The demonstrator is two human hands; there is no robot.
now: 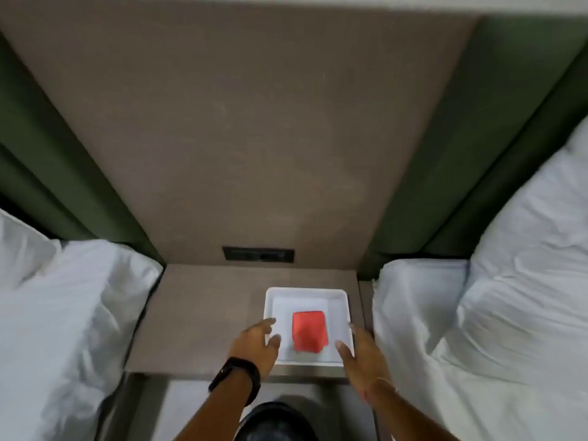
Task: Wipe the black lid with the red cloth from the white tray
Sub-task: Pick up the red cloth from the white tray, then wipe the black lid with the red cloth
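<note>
Reaching stage: both hands, left [254, 340] and right [361, 351], hover open and empty beside the tray [342, 296] on the worktop [197, 313], where the cloth [309, 331] lies folded (lid unseen), so next pinch it up.

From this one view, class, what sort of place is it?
Probably a hotel or guest bedroom: two beds with white bedding flank a bedside table, backed by a padded green headboard and a wall socket panel.
</note>
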